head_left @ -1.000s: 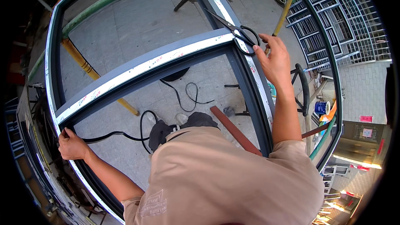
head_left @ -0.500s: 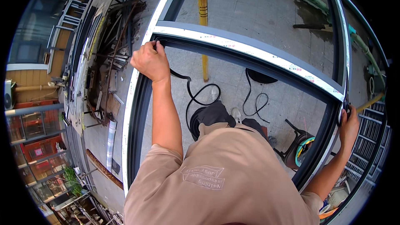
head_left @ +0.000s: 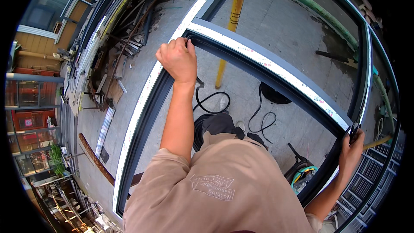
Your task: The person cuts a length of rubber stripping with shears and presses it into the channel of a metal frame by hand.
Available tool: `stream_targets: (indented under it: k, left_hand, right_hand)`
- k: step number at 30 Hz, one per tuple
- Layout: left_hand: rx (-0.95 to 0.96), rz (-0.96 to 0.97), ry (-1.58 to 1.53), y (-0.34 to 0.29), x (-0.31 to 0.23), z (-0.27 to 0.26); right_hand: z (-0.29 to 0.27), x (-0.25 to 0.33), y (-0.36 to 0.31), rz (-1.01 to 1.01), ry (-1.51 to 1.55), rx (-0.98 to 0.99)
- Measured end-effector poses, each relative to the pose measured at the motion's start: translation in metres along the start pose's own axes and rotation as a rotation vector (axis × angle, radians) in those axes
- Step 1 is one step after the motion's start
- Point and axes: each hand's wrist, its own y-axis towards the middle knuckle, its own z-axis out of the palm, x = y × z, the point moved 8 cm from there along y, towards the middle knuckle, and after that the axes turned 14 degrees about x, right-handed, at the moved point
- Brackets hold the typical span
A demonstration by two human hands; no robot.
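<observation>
A large dark grey window frame (head_left: pixel 258 58), partly covered in white protective film, stretches in front of me. My left hand (head_left: pixel 179 60) is closed in a pinch at the inner corner where the crossbar meets the left side bar. Its fingertips press a black rubber sealing strip (head_left: pixel 229 100) into that corner; the strip hangs below and loops down to a coil by my legs. At the crossbar's right end, my right hand (head_left: pixel 351 146) is closed round black-handled scissors (head_left: pixel 354 130), held against the frame. The blades are hard to make out.
A second black strip (head_left: pixel 261 112) runs from a dark round coil (head_left: pixel 276 94) on the floor. Yellow (head_left: pixel 236 8) and green pipes (head_left: pixel 302 2) pass below the frame. Metal scrap (head_left: pixel 129 34) is piled at left. A black stool-like thing (head_left: pixel 297 164) stands at lower right.
The view has turned, so the frame and scrap pile appear shifted right. My left hand stays at the same corner. The right hand's scissors show more clearly now, with the hand still by the crossbar's end.
</observation>
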Motion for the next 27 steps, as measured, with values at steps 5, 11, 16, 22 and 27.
stream_targets:
  k: [5, 11, 16, 22, 27]
  left_hand:
    - [-0.008, 0.002, 0.000, 0.000, -0.003, -0.001]
    - [0.021, -0.013, -0.011, -0.001, 0.000, 0.002]
    - [0.047, 0.027, 0.012, -0.003, -0.002, -0.005]
    - [0.112, 0.061, 0.052, -0.005, -0.005, -0.013]
    - [0.138, 0.060, 0.134, -0.008, -0.010, -0.016]
  right_hand:
    - [0.031, 0.087, 0.015, -0.295, 0.107, -0.003]
    - [0.069, 0.195, 0.035, -0.438, 0.109, 0.094]
    - [0.117, 0.247, 0.024, -0.499, 0.419, 0.353]
    - [0.174, 0.275, -0.003, -0.523, 0.473, 0.615]
    - [0.207, 0.268, -0.017, -0.509, 0.492, 0.749]
